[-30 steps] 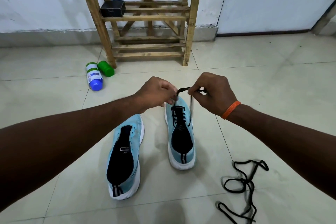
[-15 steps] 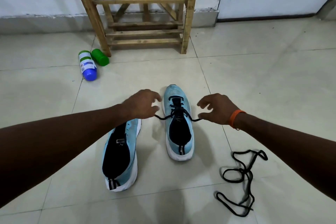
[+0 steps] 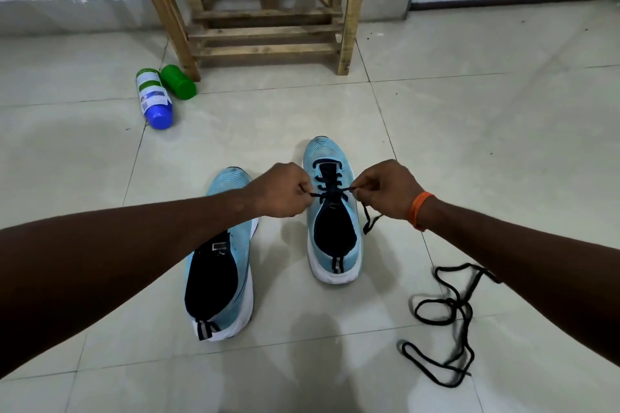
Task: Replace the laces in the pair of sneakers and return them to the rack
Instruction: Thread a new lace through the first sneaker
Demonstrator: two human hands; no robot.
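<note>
Two light-blue sneakers with white soles stand on the tiled floor, toes pointing away. The right sneaker [image 3: 332, 214] carries a black lace [image 3: 330, 194] threaded through its eyelets. My left hand [image 3: 280, 191] pinches the lace's left end, and my right hand [image 3: 385, 189] pinches its right end, whose tail hangs down beside the shoe. Both hands pull the ends sideways over the tongue. The left sneaker [image 3: 223, 255] has no lace and lies partly under my left forearm. A second black lace [image 3: 449, 322] lies loose on the floor at the right.
A wooden shoe rack [image 3: 268, 10] stands against the white wall straight ahead. Two bottles lie on the floor left of its leg: one white with a blue cap [image 3: 153, 97], one green [image 3: 178, 81]. A door's lower edge shows at the far right.
My hands dropped from holding the lace above the toe, spread apart, then closed on the two lace ends and drew them out sideways. The view tilted down and moved nearer.
</note>
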